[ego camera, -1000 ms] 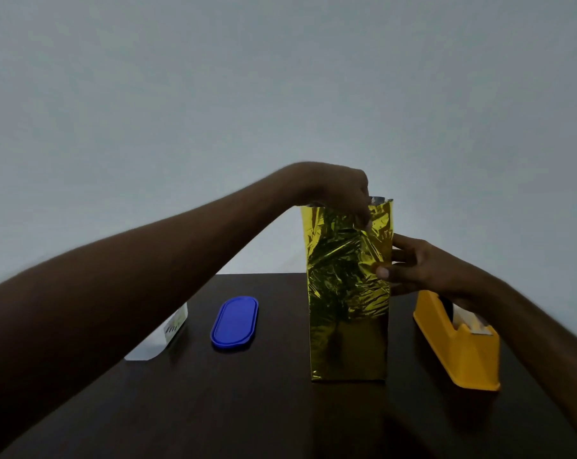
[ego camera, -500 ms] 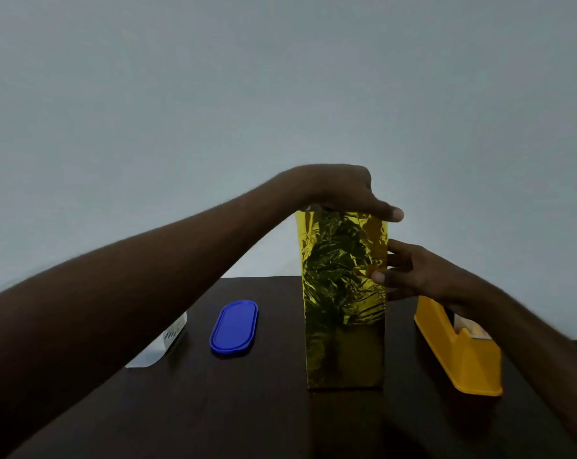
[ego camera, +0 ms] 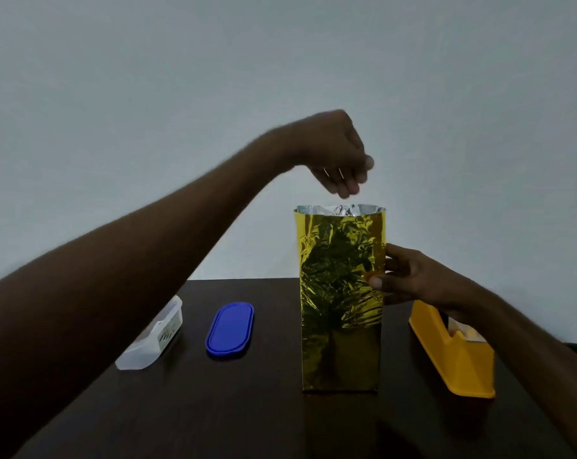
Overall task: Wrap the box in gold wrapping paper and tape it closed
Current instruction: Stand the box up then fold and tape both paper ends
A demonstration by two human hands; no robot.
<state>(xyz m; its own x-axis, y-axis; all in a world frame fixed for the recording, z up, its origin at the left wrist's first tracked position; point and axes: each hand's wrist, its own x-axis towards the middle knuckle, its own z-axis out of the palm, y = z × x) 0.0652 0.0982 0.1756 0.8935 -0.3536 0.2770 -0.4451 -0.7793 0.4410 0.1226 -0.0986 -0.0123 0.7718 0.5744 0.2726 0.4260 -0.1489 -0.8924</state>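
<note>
Box [ego camera: 341,299]: wrapped in crinkled gold paper, it stands upright on the dark table [ego camera: 247,409], right of centre; the paper's top edge is open, silver lining showing.
Left hand [ego camera: 338,160]: I hold it above the open top, apart from the paper, fingers loosely curled downward with nothing in them.
Right hand [ego camera: 404,276]: I grip the box's right side at mid-height, thumb on the near face.
Tape dispenser [ego camera: 452,356]: yellow, just right of the box.
Blue lid [ego camera: 230,327]: flat, left of the box.
Clear container [ego camera: 154,336]: farther left.
</note>
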